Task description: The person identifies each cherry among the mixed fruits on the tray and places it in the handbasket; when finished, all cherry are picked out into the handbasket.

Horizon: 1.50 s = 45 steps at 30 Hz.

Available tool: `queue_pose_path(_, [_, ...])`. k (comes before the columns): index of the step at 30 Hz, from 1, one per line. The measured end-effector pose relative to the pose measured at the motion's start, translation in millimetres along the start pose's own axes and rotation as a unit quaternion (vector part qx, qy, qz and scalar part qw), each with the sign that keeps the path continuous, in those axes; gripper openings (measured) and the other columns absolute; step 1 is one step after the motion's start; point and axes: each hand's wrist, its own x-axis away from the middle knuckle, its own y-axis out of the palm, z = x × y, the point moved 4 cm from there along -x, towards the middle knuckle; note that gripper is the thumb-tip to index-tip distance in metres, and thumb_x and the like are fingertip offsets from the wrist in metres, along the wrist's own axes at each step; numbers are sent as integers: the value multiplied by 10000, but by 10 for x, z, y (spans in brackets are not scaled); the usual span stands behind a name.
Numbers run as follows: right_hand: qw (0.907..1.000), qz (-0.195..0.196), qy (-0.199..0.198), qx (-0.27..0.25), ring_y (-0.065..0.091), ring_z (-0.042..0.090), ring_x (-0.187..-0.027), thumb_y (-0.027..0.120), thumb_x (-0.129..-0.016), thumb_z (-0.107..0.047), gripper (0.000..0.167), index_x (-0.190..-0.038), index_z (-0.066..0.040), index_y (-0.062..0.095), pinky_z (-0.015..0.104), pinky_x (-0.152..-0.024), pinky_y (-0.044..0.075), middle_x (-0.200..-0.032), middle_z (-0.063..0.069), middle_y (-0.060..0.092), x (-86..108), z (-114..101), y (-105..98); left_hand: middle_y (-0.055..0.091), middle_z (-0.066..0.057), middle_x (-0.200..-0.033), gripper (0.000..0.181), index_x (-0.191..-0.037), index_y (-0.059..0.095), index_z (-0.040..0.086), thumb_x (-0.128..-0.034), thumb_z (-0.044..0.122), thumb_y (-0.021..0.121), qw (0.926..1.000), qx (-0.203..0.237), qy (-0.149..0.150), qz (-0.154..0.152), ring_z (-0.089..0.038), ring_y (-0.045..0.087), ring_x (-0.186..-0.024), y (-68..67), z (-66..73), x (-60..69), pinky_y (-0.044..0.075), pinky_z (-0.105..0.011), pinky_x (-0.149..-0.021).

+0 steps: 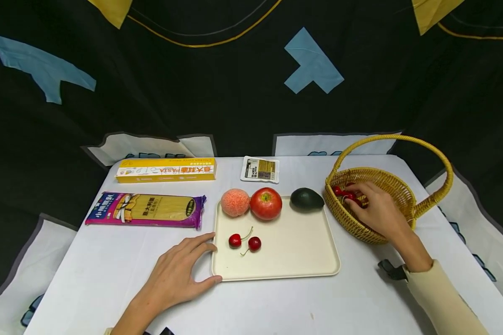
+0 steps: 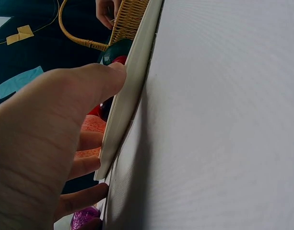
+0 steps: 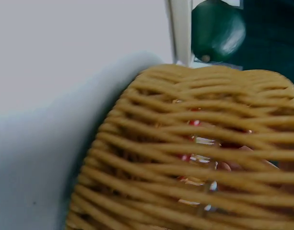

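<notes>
Head view shows the left hand [image 1: 178,272] spread against the left edge of the tray [image 1: 295,256], right hand [image 1: 377,209] at cherries [image 1: 337,191] in the basket [image 1: 352,225] near the right edge of the worktop [image 1: 109,270], can't tell if I'm seeing a pinch.

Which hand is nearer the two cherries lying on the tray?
Left. The left hand touches the tray, just left of the two cherries; the right hand is well to their right, inside the basket.

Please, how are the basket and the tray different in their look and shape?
The basket is woven and golden brown; the tray is smooth and cream. The basket has deep sides and an arched handle; the tray is shallow, with a low rim. Both rest on the white table and hold cherries.
</notes>
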Motion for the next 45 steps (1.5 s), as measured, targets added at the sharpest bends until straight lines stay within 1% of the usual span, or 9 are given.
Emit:
queue_pose_path(2, [9999,-131,104,1,731,369,-934,824,-935,-82,331,-1243,-19,720,538,-723,645,-1197,233,719,5,33,20,582,75,-1568,605,-1238,724,284,-802,684,850,10000,6,2,-2,-209,638,-1319,0,2,1,598,-476,-957])
queue_pose_path(6, [9990,-366,256,18,722,322,-866,828,-940,-97,338,-1244,-1,716,485,-695,636,-1123,232,742,4,78,48,585,70,-1565,605,-1239,726,279,-801,676,854,10000,18,13,-4,-211,639,-1316,-7,8,3,598,-479,-957])
queue_pose_path(8, [9984,-452,330,48,714,312,-868,832,-942,-112,344,-1246,-2,715,480,-703,633,-1107,225,744,-5,91,58,583,67,-1568,607,-1242,725,278,-800,673,856,10000,18,8,-11,-215,640,-1314,-15,9,-2,599,-484,-948])
queue_pose_path(15, [9969,-614,477,140,708,348,-904,834,-941,-120,352,-1249,-3,710,540,-735,625,-1106,235,727,-48,134,76,573,71,-1579,607,-1254,720,294,-808,688,842,9999,-18,-78,-105,-232,634,-1327,-29,2,-26,595,-510,-948])
queue_pose_path(22, [9939,-813,606,427,675,304,-868,827,-950,-174,363,-1265,-39,707,502,-708,597,-1061,175,715,-68,198,110,577,64,-1577,611,-1251,721,290,-808,694,839,9999,-11,-41,-94,-219,634,-1326,-15,5,-14,596,-492,-957])
queue_pose_path(30, [9925,-917,556,593,691,310,-872,837,-944,-177,342,-1241,-58,717,521,-706,598,-1074,176,710,-75,266,129,575,70,-1578,609,-1249,721,292,-805,689,845,10000,-1,-44,-82,-217,633,-1328,-6,3,-12,595,-492,-953])
queue_pose_path(36, [9915,-1029,591,528,705,331,-929,840,-943,-173,336,-1235,-57,720,552,-765,607,-1122,188,712,-81,279,145,580,66,-1572,603,-1241,722,287,-807,688,844,10000,-14,-6,-26,-213,637,-1322,-2,5,-1,596,-486,-961])
queue_pose_path(42, [9908,-1114,518,574,715,357,-959,845,-939,-165,351,-1243,-39,723,577,-802,608,-1141,198,718,-88,275,138,581,66,-1571,605,-1242,724,281,-805,679,850,10000,-5,23,9,-214,640,-1316,2,5,-3,598,-488,-946])
queue_pose_path(45, [9911,-1086,465,610,719,367,-975,847,-936,-162,352,-1243,-41,724,586,-810,607,-1167,202,721,-98,266,113,580,68,-1571,606,-1243,724,282,-803,679,851,10000,-8,26,7,-212,640,-1314,5,3,-5,597,-483,-948])
